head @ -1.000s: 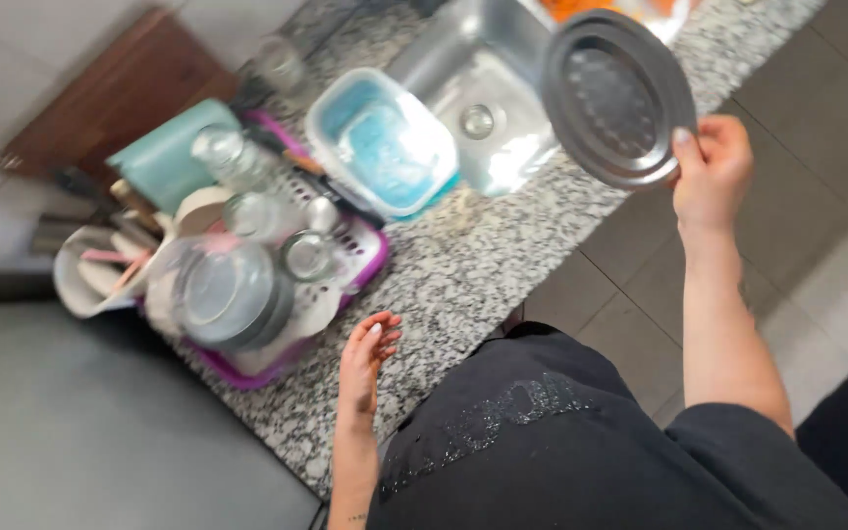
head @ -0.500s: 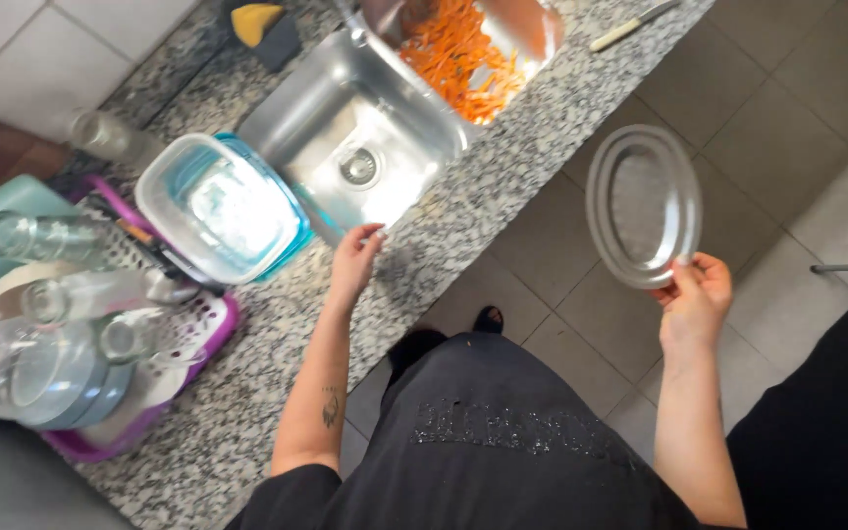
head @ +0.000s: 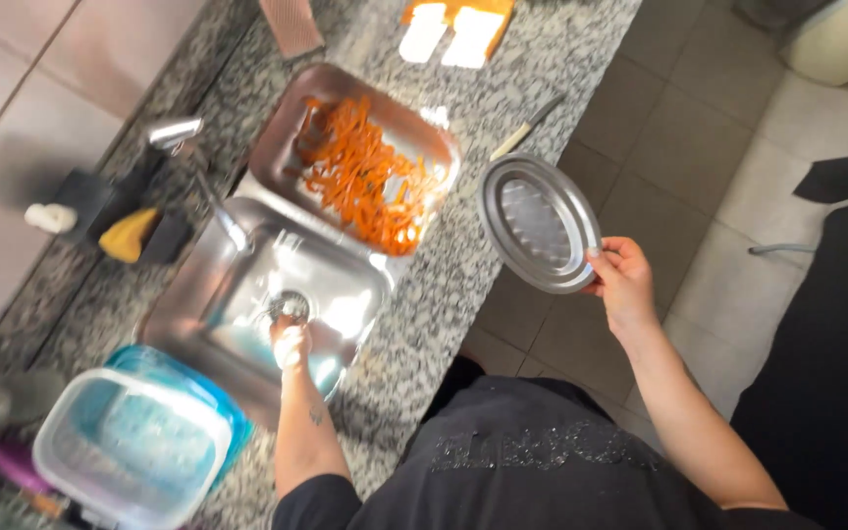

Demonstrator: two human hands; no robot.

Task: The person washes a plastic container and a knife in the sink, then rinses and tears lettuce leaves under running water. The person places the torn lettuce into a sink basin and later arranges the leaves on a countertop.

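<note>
I've got my left hand (head: pixel 291 344) down inside the steel sink (head: pixel 198 324), fingers bunched right beside the drain (head: pixel 290 305); whether they grip anything there I can't tell, it's too blurred. My right hand (head: pixel 622 280) is out past the counter edge, well to the right of the sink, pinching the round metal lid (head: pixel 539 236) by its rim, thumb on top, so the lid hangs tilted over the floor tiles, clear of the worktop. Just beyond the sink, overlapping its far rim, sits the metal tray of grated carrot (head: pixel 360 172), tipped toward the basin. A knife (head: pixel 527 128) lies on the granite right of the tray. Near side of the sink, the blue plastic container (head: pixel 134 451) rests upturned, probably draining.
</note>
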